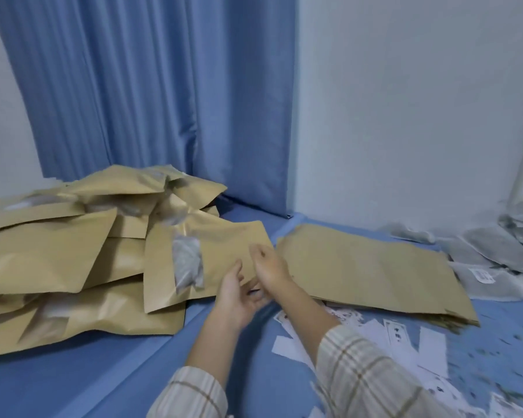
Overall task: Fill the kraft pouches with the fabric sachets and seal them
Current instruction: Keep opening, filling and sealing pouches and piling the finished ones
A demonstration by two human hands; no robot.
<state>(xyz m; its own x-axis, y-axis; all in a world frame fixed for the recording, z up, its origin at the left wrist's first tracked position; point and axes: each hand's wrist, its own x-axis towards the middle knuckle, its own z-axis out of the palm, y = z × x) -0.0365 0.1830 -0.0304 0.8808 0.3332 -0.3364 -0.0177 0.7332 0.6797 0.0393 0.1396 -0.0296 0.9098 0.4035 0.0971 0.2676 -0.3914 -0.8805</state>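
Note:
A filled kraft pouch (221, 251) leans on the pile at centre, and a grey fabric sachet (187, 263) shows through its clear window. My left hand (239, 294) lies palm up at the pouch's lower right edge, fingers relaxed and touching it. Just above, my right hand (267, 263) hovers over the same corner with loosely curled fingers holding nothing. To the right, a flat stack of empty kraft pouches (375, 267) lies on the blue surface. Grey fabric sachets (501, 254) are heaped at the far right against the wall.
A big pile of filled kraft pouches (58, 254) takes up the left side. White paper slips (405, 336) are scattered on the blue surface in front of the empty stack. A blue curtain (151, 86) and a white wall stand behind.

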